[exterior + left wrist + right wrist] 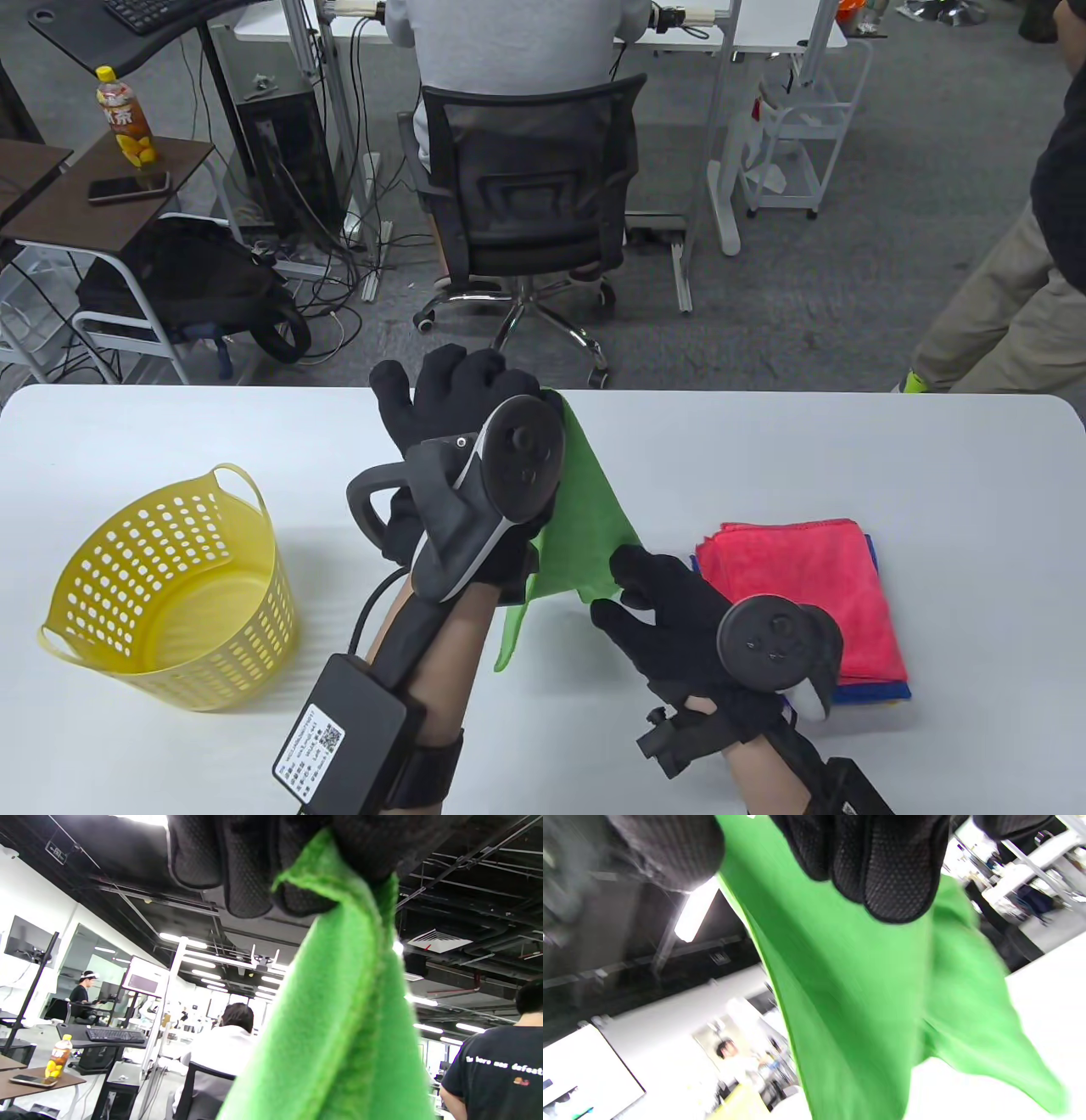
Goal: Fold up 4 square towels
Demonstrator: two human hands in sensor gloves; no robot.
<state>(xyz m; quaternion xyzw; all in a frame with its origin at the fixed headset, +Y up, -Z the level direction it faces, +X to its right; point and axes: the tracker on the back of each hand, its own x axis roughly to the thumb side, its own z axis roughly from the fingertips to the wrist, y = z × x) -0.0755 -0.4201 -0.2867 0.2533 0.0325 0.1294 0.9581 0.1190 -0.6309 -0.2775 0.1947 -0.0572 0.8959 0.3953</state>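
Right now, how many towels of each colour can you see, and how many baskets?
Green towel: 1, held up by the left hand and right hand
Red towel: 1, top of the stack
Blue towel: 1, only its edge shows under the red
Yellow basket: 1
Total: 3 towels visible and 1 basket, 4 things.

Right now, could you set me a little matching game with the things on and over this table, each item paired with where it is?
Things:
1. green towel
2. red towel
3. blue towel
4. yellow basket

Places:
A. standing at the table's left side
B. held up in the air between the left hand and the right hand
C. at the bottom of the folded pile, only its edge showing
D. on top of the folded pile at the table's right

Pairs: 1-B, 2-D, 3-C, 4-A
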